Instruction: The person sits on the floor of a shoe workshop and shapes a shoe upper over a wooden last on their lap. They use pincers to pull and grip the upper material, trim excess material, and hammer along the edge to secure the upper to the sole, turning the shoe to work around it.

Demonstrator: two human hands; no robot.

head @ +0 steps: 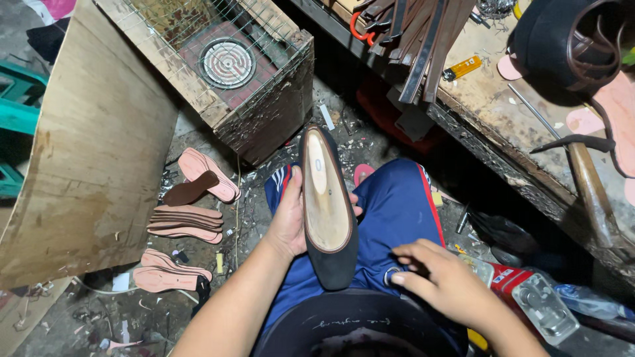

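Littered workshop floor, workbench alongside; left hand grips a black shoe, right hand rests loosely curled, empty, on the thigh.

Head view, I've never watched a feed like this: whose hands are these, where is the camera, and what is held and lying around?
The camera sits on the person's head, looking down at their lap. The left hand holds a black flat shoe, opening upward, fingers wrapped around it. The right hand rests on the blue trousers, holding nothing that shows. Pink insoles lie stacked on the floor to the left. A cluttered workbench stands to the right.
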